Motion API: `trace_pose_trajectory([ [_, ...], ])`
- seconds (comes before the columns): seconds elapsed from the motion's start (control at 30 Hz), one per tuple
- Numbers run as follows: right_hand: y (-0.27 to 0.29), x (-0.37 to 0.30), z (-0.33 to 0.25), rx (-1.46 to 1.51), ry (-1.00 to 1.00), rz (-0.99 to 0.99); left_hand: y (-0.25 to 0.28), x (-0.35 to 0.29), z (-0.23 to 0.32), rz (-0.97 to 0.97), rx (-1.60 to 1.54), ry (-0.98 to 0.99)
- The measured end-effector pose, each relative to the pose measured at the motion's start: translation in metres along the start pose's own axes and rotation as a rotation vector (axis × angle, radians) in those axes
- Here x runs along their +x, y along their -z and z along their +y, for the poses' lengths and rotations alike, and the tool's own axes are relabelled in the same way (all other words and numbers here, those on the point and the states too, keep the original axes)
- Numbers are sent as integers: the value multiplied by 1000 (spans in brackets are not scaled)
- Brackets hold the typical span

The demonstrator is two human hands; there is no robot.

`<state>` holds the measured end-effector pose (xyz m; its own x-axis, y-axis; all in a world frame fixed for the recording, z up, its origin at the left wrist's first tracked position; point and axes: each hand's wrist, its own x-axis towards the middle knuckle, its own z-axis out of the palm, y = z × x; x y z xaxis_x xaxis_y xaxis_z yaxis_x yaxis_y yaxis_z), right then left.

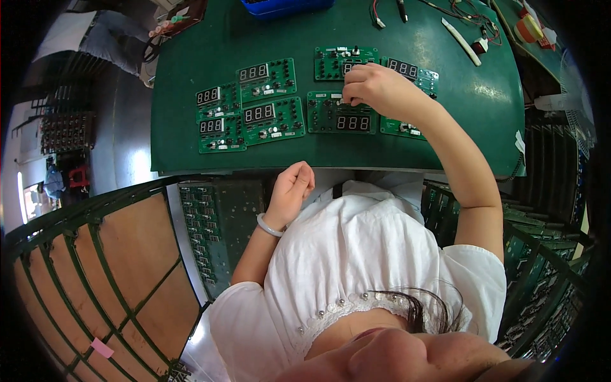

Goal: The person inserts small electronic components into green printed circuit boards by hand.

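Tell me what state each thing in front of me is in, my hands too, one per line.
Left hand: loosely curled, nothing visible in it.
Right hand: fingers bent down over boards; grip hidden.
Left four circuit boards: lying flat, displays looking unlit.
Right four circuit boards: lying flat, partly covered by right hand and arm.
White stick: lying flat.
Blue bin: cut off by picture edge.

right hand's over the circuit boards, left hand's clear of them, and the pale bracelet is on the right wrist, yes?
One slip: the head view shows the pale bracelet on the left wrist, not the right. The rest stands: the right hand is over the circuit boards, and the left hand is clear of them.
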<state>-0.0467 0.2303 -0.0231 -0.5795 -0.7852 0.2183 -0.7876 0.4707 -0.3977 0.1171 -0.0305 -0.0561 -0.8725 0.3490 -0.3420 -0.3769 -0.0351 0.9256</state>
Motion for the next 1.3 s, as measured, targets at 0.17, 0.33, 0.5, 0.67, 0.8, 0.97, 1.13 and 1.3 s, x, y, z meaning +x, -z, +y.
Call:
trace_pose_trajectory([
  [0.17,37,1,-43,72,10,-96,5,-3,-1,58,-74,27],
  [0.33,45,-3,-73,227,-72,-100,8,0,-4,84,-93,-16],
  [0.5,-7,-3,-75,18,-153,139,9,1,-4,69,-129,-1],
  [0.67,-49,-1,-65,-105,-142,158,13,0,-5,69,-137,16],
  [0.8,-42,0,-63,-102,-117,103,15,1,-4,56,-141,11],
  [0.97,-1,15,-26,-228,-161,217,1,15,6,127,321,-284],
  [1.13,15,41,23,-416,-740,115,-11,48,42,273,1181,-528],
  [1.3,-5,54,36,-534,-723,-53,-29,83,44,322,1645,-711],
])
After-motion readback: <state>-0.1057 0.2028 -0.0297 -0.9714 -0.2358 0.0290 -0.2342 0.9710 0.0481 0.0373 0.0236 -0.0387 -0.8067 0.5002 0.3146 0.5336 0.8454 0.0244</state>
